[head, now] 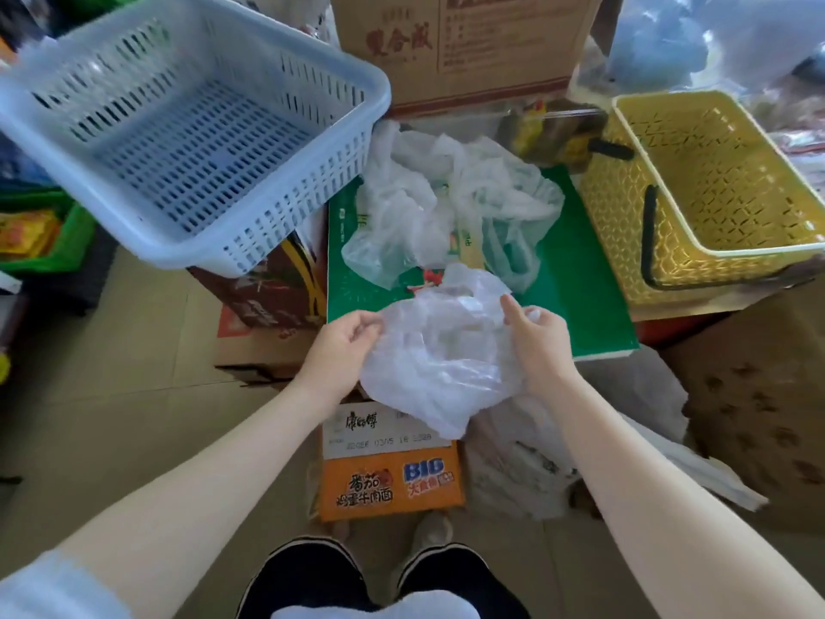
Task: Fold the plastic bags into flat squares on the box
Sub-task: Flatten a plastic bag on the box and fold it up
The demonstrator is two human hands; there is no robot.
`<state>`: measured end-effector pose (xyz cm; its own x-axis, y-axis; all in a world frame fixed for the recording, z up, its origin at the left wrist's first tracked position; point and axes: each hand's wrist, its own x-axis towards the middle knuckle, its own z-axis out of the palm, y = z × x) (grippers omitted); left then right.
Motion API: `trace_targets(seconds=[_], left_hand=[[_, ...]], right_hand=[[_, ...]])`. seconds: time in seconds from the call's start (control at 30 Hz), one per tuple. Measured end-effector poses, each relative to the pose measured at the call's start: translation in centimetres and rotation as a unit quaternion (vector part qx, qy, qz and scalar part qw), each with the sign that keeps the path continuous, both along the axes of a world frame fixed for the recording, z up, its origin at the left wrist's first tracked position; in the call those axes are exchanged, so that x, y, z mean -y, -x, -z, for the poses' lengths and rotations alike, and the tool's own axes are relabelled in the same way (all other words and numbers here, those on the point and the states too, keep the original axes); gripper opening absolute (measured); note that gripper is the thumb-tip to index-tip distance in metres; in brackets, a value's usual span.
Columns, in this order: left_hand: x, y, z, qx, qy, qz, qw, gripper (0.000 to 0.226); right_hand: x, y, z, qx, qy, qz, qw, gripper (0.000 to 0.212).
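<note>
A crumpled translucent white plastic bag (439,350) hangs between my two hands over the near edge of the green box (580,279). My left hand (341,346) pinches its left edge. On its right side, my right hand (538,337) grips the bag with the fingers curled around the plastic. Further back on the green box lies a loose heap of more clear plastic bags (446,198), unfolded and tangled.
A light blue slotted basket (187,127) stands at the left, a yellow basket (714,194) at the right. A brown carton (464,42) rises behind the heap. An orange noodle carton (388,480) and more plastic (518,466) lie on the floor near my feet.
</note>
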<state>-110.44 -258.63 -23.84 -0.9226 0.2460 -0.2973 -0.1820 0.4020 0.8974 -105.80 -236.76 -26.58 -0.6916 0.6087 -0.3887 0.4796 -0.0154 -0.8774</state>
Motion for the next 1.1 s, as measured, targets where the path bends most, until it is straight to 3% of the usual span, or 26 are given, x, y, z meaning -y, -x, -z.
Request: trace_targets(seconds=[0.1,0.17,0.2,0.27,0.37,0.47,0.53,0.6,0.67,0.77,0.83,0.9,0.93,1.0,1.1], left_hand=[[2.1,-0.4,-0.5,0.064,-0.108,-0.133,0.983,0.020],[2.5,-0.9,-0.8,0.066,-0.092,-0.152,0.982,0.020],[2.3,-1.2,-0.9,0.056,-0.071,-0.151,0.984,0.020],[1.9,-1.8,-1.2,0.022,-0.027,-0.144,0.989,0.020],[1.7,-2.4,-2.1,-0.020,-0.005,-0.125,0.992,0.019],[2.6,-2.8,-3.2,-0.043,-0.010,-0.101,0.994,0.019],[3.7,-3.2,-3.7,-0.042,-0.035,-0.109,0.993,0.020],[4.9,-3.7,-3.8,-0.025,-0.077,-0.112,0.990,0.019],[6.5,-4.7,-3.7,0.005,-0.139,-0.067,0.988,0.026],[9.2,-6.3,-2.7,0.018,-0.124,0.048,0.991,0.056],[10.8,-7.2,-1.9,0.002,-0.032,0.126,0.992,0.044],[12.0,-7.8,-1.0,-0.006,0.013,0.179,0.984,0.015],[12.6,-8.1,-0.7,0.002,0.004,0.187,0.982,0.005],[13.8,-8.4,-0.5,0.014,-0.019,0.176,0.984,0.011],[15.1,-8.7,-0.7,-0.007,-0.042,0.121,0.992,0.016]], right_hand=[[-2.5,-1.7,1.3,0.108,-0.098,-0.023,0.989,0.036],[-2.5,-2.5,1.3,0.179,-0.168,-0.067,0.967,0.024],[-1.8,-2.8,0.7,0.179,-0.209,-0.085,0.958,0.037],[1.0,-3.3,-1.4,0.068,-0.300,-0.136,0.942,0.058],[6.2,-3.8,-5.3,-0.135,-0.279,-0.296,0.904,0.049],[10.2,-4.4,-6.4,-0.148,-0.279,-0.404,0.858,0.061],[12.1,-4.7,-6.1,-0.121,-0.262,-0.433,0.854,0.066],[13.4,-4.9,-5.4,-0.102,-0.221,-0.418,0.875,0.054],[14.3,-5.2,-5.0,-0.112,-0.196,-0.353,0.908,0.012],[14.6,-5.6,-4.8,-0.124,-0.053,-0.216,0.967,0.032],[14.7,-6.2,-5.1,-0.130,0.055,-0.172,0.975,0.031],[14.8,-6.7,-4.5,-0.118,0.107,-0.162,0.974,0.024],[14.7,-7.1,-4.2,-0.114,0.117,-0.153,0.975,0.023],[14.7,-7.8,-3.6,-0.095,0.107,-0.110,0.984,0.030],[13.3,-9.0,-2.1,-0.028,-0.026,-0.070,0.997,0.032]])
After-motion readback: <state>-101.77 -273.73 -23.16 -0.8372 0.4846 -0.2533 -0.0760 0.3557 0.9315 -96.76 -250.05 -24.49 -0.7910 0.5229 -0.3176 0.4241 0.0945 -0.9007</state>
